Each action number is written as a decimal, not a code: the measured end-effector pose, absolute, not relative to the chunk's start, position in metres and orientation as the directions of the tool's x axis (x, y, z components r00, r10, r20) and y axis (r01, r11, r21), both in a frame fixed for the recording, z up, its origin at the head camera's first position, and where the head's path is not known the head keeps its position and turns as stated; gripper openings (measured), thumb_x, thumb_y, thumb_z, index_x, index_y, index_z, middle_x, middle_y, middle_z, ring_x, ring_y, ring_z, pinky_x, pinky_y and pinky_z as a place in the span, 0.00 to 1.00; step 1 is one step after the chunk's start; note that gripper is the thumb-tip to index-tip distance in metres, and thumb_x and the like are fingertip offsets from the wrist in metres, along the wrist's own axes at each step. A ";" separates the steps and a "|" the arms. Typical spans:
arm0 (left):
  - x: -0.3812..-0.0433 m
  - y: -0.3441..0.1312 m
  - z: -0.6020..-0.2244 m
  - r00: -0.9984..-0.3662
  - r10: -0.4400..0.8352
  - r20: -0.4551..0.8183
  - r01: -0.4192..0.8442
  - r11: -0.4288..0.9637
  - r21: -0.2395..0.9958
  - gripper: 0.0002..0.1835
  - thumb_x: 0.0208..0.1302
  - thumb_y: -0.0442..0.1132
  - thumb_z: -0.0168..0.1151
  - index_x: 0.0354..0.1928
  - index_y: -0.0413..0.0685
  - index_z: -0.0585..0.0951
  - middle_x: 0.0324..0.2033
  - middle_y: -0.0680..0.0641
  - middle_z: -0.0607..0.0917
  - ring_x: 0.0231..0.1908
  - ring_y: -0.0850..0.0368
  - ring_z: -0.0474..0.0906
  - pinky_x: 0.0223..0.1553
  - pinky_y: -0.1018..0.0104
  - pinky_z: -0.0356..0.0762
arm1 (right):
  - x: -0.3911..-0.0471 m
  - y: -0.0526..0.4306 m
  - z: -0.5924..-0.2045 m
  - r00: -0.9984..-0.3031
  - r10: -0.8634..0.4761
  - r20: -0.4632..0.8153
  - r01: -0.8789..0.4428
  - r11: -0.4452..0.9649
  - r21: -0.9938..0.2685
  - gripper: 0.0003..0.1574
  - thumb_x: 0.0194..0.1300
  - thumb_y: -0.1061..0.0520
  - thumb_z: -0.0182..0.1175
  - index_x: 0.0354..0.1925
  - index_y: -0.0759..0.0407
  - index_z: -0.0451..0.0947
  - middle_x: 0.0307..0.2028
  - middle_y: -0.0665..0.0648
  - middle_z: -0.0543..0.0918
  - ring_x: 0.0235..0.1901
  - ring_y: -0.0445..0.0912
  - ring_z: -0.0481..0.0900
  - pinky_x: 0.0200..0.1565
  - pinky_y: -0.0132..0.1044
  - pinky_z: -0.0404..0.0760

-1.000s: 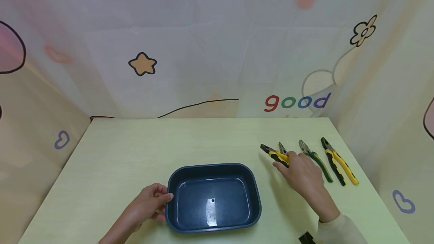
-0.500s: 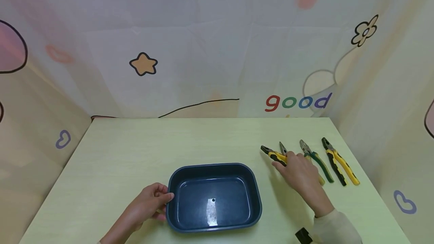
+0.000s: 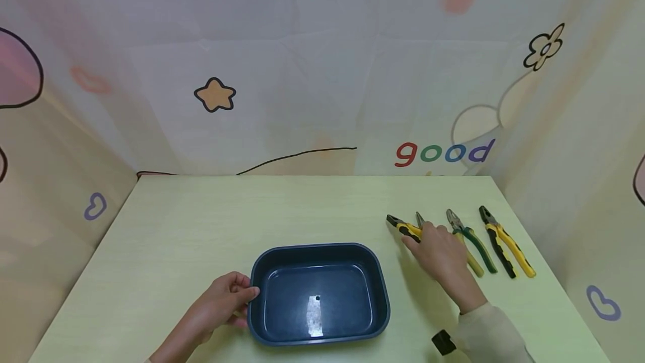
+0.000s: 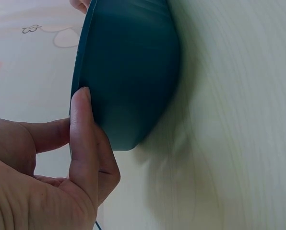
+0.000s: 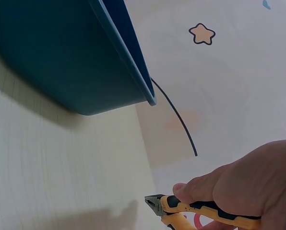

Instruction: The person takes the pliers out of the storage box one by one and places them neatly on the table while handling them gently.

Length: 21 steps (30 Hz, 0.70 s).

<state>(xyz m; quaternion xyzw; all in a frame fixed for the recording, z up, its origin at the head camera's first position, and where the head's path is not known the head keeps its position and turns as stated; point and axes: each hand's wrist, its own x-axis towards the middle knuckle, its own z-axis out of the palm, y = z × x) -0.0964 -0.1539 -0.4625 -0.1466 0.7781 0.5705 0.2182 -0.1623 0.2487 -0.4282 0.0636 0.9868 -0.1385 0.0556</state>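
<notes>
My left hand pinches the left rim of a dark blue rectangular basin, thumb inside and fingers outside. In the left wrist view, the fingers press along the basin's outer wall. To the right of the basin, my right hand grips combination pliers by their yellow-and-black handles, the metal nose pointing up and left. The right wrist view shows the thumb along the handles of these pliers. Behind this hand, the slim pointed nose of another pair of pliers shows; its handles are hidden.
Green-handled pliers lie right of my right hand. Farther right lie pliers with yellow-and-black handles. A pale wooden table bears everything, and a printed curtain hangs behind. A small black object sits beside the right sleeve.
My right hand has shifted slightly left with the pliers, uncovering the lighter handle of the green-handled pair. The left hand and basin stay in place.
</notes>
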 end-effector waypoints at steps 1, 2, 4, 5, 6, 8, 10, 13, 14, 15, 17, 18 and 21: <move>-0.096 -0.154 -0.463 -0.861 0.020 -0.508 -0.479 0.307 0.823 0.08 0.73 0.35 0.64 0.45 0.38 0.75 0.30 0.44 0.78 0.27 0.52 0.77 0.24 0.64 0.82 | -0.163 0.248 -0.429 -0.985 0.114 -0.128 0.144 0.954 -0.264 0.31 0.72 0.40 0.63 0.38 0.69 0.73 0.26 0.61 0.72 0.25 0.52 0.71 0.24 0.40 0.65; -0.097 -0.154 -0.463 -0.860 0.019 -0.510 -0.480 0.307 0.821 0.09 0.73 0.35 0.64 0.45 0.38 0.75 0.30 0.44 0.78 0.27 0.52 0.77 0.24 0.64 0.82 | -0.164 0.248 -0.429 -0.985 0.116 -0.129 0.147 0.955 -0.259 0.32 0.72 0.40 0.63 0.38 0.69 0.73 0.27 0.61 0.72 0.25 0.53 0.71 0.24 0.41 0.66; -0.097 -0.154 -0.463 -0.858 0.018 -0.513 -0.483 0.309 0.819 0.09 0.73 0.35 0.64 0.46 0.38 0.75 0.30 0.44 0.78 0.27 0.52 0.77 0.24 0.64 0.82 | -0.166 0.248 -0.429 -0.984 0.121 -0.131 0.152 0.955 -0.254 0.32 0.72 0.40 0.63 0.39 0.70 0.73 0.28 0.63 0.72 0.27 0.54 0.72 0.25 0.42 0.68; -0.097 -0.154 -0.463 -0.858 0.018 -0.514 -0.484 0.310 0.818 0.09 0.73 0.35 0.64 0.46 0.38 0.75 0.31 0.44 0.78 0.27 0.52 0.77 0.24 0.64 0.82 | -0.167 0.248 -0.430 -0.983 0.124 -0.132 0.155 0.955 -0.252 0.32 0.72 0.40 0.62 0.40 0.71 0.73 0.29 0.63 0.73 0.28 0.55 0.72 0.26 0.43 0.68; -0.097 -0.154 -0.463 -0.857 0.018 -0.515 -0.485 0.310 0.817 0.09 0.73 0.35 0.64 0.46 0.38 0.75 0.31 0.44 0.78 0.27 0.52 0.77 0.24 0.64 0.82 | -0.168 0.248 -0.430 -0.983 0.129 -0.133 0.159 0.955 -0.250 0.32 0.72 0.40 0.62 0.40 0.71 0.73 0.29 0.64 0.73 0.28 0.55 0.72 0.27 0.44 0.68; -0.097 -0.154 -0.463 -0.856 0.019 -0.517 -0.486 0.310 0.817 0.09 0.73 0.35 0.64 0.46 0.38 0.75 0.31 0.44 0.78 0.27 0.52 0.77 0.24 0.64 0.82 | -0.169 0.247 -0.431 -0.982 0.133 -0.133 0.163 0.955 -0.247 0.32 0.72 0.40 0.62 0.41 0.71 0.73 0.30 0.64 0.73 0.29 0.55 0.72 0.27 0.44 0.69; -0.097 -0.154 -0.463 -0.857 0.022 -0.515 -0.485 0.306 0.819 0.09 0.73 0.35 0.64 0.46 0.38 0.75 0.30 0.44 0.78 0.27 0.52 0.77 0.24 0.64 0.82 | -0.170 0.247 -0.431 -0.983 0.134 -0.128 0.162 0.955 -0.247 0.32 0.72 0.40 0.63 0.40 0.71 0.73 0.29 0.64 0.73 0.29 0.55 0.72 0.27 0.45 0.69; -0.096 -0.155 -0.463 -0.863 0.035 -0.504 -0.471 0.302 0.829 0.09 0.73 0.34 0.63 0.46 0.37 0.75 0.31 0.44 0.78 0.27 0.52 0.77 0.24 0.63 0.83 | -0.171 0.246 -0.433 -0.985 0.128 -0.115 0.152 0.959 -0.239 0.33 0.72 0.39 0.63 0.40 0.71 0.74 0.29 0.64 0.74 0.28 0.55 0.73 0.26 0.45 0.70; -0.096 -0.155 -0.463 -0.866 0.039 -0.499 -0.466 0.301 0.832 0.09 0.73 0.34 0.63 0.46 0.37 0.75 0.31 0.44 0.78 0.27 0.52 0.77 0.24 0.63 0.83 | -0.171 0.246 -0.433 -0.986 0.126 -0.113 0.150 0.960 -0.236 0.33 0.72 0.39 0.63 0.40 0.71 0.74 0.28 0.64 0.74 0.27 0.55 0.73 0.25 0.44 0.70; -0.096 -0.155 -0.463 -0.868 0.041 -0.496 -0.462 0.300 0.834 0.09 0.73 0.34 0.63 0.47 0.37 0.75 0.31 0.44 0.78 0.27 0.52 0.77 0.24 0.63 0.83 | -0.172 0.246 -0.434 -0.986 0.125 -0.112 0.148 0.961 -0.235 0.34 0.72 0.39 0.63 0.40 0.71 0.74 0.28 0.64 0.74 0.27 0.55 0.73 0.25 0.45 0.70; -0.096 -0.156 -0.464 -0.870 0.044 -0.492 -0.457 0.302 0.836 0.09 0.73 0.34 0.63 0.47 0.36 0.75 0.31 0.44 0.78 0.27 0.52 0.77 0.24 0.63 0.84 | -0.173 0.246 -0.435 -0.987 0.122 -0.108 0.144 0.963 -0.228 0.34 0.72 0.38 0.62 0.42 0.72 0.74 0.28 0.64 0.74 0.27 0.56 0.74 0.24 0.45 0.71; -0.096 -0.156 -0.464 -0.869 0.042 -0.493 -0.459 0.303 0.835 0.09 0.73 0.34 0.63 0.47 0.36 0.75 0.31 0.44 0.78 0.27 0.52 0.77 0.24 0.63 0.84 | -0.174 0.246 -0.436 -0.986 0.123 -0.109 0.145 0.963 -0.227 0.34 0.72 0.38 0.62 0.42 0.72 0.74 0.29 0.64 0.74 0.27 0.56 0.74 0.24 0.45 0.71; -0.096 -0.155 -0.463 -0.865 0.034 -0.501 -0.468 0.308 0.828 0.09 0.73 0.34 0.63 0.47 0.37 0.75 0.31 0.44 0.78 0.27 0.52 0.77 0.24 0.63 0.83 | -0.175 0.247 -0.438 -0.986 0.124 -0.110 0.146 0.963 -0.224 0.34 0.72 0.39 0.62 0.42 0.72 0.74 0.29 0.65 0.75 0.27 0.56 0.75 0.25 0.46 0.72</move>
